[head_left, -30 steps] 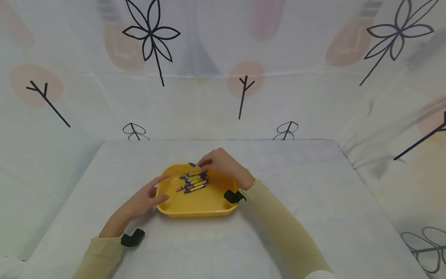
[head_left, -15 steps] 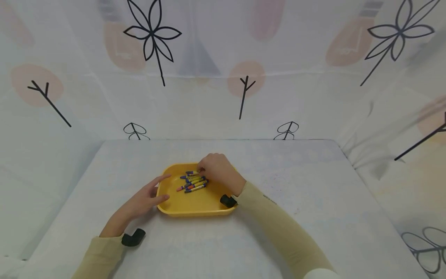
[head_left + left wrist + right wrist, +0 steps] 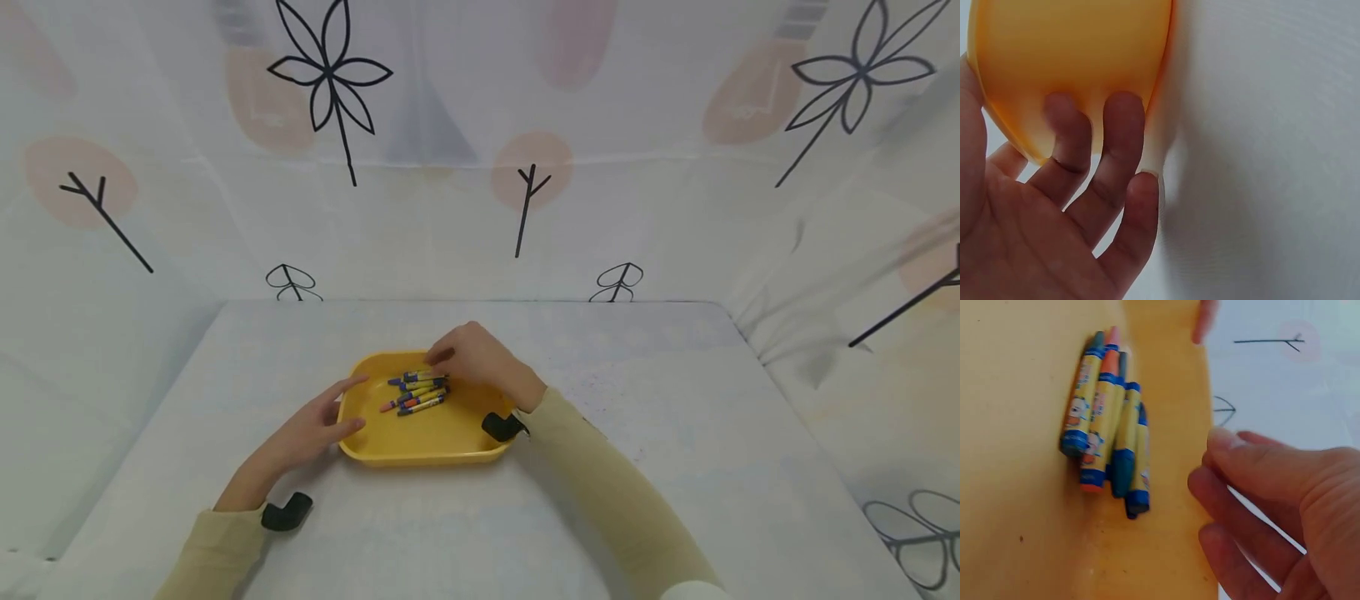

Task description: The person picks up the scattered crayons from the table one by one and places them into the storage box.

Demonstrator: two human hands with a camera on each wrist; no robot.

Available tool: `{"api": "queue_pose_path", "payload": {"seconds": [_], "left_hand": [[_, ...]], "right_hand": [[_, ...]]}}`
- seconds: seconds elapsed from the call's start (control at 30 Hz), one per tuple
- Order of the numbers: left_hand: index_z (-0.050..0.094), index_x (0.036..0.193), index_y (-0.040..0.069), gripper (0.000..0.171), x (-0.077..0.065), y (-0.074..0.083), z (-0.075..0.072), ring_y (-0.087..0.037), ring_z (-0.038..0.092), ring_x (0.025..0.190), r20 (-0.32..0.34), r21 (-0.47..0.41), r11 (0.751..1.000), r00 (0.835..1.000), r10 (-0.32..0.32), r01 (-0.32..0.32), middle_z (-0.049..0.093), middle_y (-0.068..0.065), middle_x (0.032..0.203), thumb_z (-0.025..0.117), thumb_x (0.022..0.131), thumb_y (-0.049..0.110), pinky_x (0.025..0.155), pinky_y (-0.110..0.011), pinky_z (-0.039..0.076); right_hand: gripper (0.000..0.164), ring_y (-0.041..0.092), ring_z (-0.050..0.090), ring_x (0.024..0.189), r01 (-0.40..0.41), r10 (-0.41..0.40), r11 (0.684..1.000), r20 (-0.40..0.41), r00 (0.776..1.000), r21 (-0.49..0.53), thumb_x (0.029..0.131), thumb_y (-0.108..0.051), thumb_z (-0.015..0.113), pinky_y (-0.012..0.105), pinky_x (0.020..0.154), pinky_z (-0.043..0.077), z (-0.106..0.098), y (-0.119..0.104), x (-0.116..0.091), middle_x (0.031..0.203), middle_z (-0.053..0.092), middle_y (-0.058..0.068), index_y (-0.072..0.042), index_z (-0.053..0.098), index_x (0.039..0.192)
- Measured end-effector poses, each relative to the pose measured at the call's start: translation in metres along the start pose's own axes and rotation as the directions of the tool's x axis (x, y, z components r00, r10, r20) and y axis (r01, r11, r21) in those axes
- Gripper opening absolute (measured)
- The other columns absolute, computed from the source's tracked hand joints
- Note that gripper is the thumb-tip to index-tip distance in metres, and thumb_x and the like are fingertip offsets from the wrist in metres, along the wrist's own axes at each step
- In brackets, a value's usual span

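A yellow tray (image 3: 420, 457) holds a small pile of wax crayons (image 3: 420, 392) with yellow wrappers and blue bands. My left hand (image 3: 303, 435) grips the tray's left end, thumb and index finger over the rim; the left wrist view shows its other fingers bent against the tray's outer wall (image 3: 1079, 50). Above the far part of the tray, just right of the crayons, is my right hand (image 3: 480, 360). In the right wrist view its thumb (image 3: 1254, 456) and fingers are loosely bent with nothing visible between them, beside the crayon pile (image 3: 1107, 419).
The tray stands on a table with a whitish cover (image 3: 637, 400). Behind it hangs a pale cloth (image 3: 450, 233) with leaf and twig drawings. Both sleeves carry a small black device (image 3: 287, 511) at the wrist.
My right hand lowered a dark-tipped crayon onto the far side of the pile and let go, then rose slightly back. My left hand stayed on the tray.
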State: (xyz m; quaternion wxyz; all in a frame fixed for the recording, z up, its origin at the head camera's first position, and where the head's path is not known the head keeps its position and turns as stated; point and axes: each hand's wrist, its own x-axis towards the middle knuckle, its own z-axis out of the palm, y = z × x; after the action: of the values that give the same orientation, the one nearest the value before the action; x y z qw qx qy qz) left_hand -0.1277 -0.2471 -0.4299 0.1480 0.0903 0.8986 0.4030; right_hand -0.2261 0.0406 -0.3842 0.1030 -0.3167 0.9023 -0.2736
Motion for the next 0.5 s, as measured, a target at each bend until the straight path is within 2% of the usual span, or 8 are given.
{"api": "queue_pose_path", "payload": {"seconds": [0.1, 0.2, 0.27, 0.4, 0.5], "left_hand": [[0.034, 0.155, 0.025, 0.069, -0.001, -0.001, -0.002, -0.025, 0.062, 0.103, -0.011, 0.054, 0.998, 1.0, 0.029, -0.028, 0.058, -0.022, 0.133, 0.065, 0.096, 0.042, 0.088, -0.046, 0.051], [0.035, 0.155, 0.025, 0.069, -0.001, -0.002, -0.003, -0.022, 0.06, 0.095, -0.018, 0.085, 0.996, 0.999, 0.037, -0.035, 0.062, -0.018, 0.126, 0.065, 0.096, 0.044, 0.082, -0.042, 0.05], [0.036, 0.154, 0.024, 0.069, -0.001, -0.001, -0.004, -0.022, 0.06, 0.095, -0.02, 0.088, 0.996, 0.999, 0.035, -0.033, 0.063, -0.016, 0.124, 0.065, 0.096, 0.044, 0.083, -0.042, 0.05], [0.038, 0.154, 0.023, 0.064, -0.003, 0.0, -0.006, -0.028, 0.061, 0.102, -0.026, 0.073, 0.996, 0.999, 0.045, -0.043, 0.062, -0.016, 0.126, 0.063, 0.097, 0.041, 0.086, -0.046, 0.05], [0.041, 0.152, 0.021, 0.058, -0.006, 0.0, -0.009, -0.03, 0.06, 0.093, -0.031, 0.027, 0.998, 0.998, 0.053, -0.052, 0.065, -0.013, 0.108, 0.059, 0.1, 0.039, 0.076, -0.041, 0.05]], "right_hand": [[0.022, 0.009, 0.065, 0.101, 0.006, -0.006, 0.985, -0.005, 1.0, 0.174, 0.09, -0.016, 0.075, 0.025, 0.088, 0.052, -0.008, 0.005, -0.006, 0.106, 0.074, -0.006, -0.012, 0.078, 0.112], [0.024, 0.008, 0.067, 0.098, 0.055, -0.048, 0.964, -0.031, 0.998, 0.262, 0.09, -0.014, 0.075, 0.026, 0.086, 0.054, -0.016, 0.012, -0.013, 0.107, 0.074, -0.003, -0.008, 0.077, 0.112], [0.025, 0.008, 0.068, 0.097, 0.073, -0.061, 0.955, -0.053, 0.997, 0.286, 0.089, -0.016, 0.076, 0.027, 0.084, 0.055, -0.022, 0.017, -0.019, 0.107, 0.074, -0.002, -0.007, 0.076, 0.112], [0.023, 0.009, 0.067, 0.098, 0.064, -0.032, 0.951, -0.11, 0.993, 0.302, 0.091, -0.02, 0.075, 0.03, 0.086, 0.055, -0.031, 0.029, -0.035, 0.105, 0.074, -0.006, -0.012, 0.077, 0.112], [0.02, 0.011, 0.067, 0.099, 0.042, 0.011, 0.951, -0.171, 0.985, 0.306, 0.092, -0.021, 0.073, 0.034, 0.088, 0.055, -0.038, 0.042, -0.054, 0.104, 0.074, -0.007, -0.015, 0.077, 0.111]]}}
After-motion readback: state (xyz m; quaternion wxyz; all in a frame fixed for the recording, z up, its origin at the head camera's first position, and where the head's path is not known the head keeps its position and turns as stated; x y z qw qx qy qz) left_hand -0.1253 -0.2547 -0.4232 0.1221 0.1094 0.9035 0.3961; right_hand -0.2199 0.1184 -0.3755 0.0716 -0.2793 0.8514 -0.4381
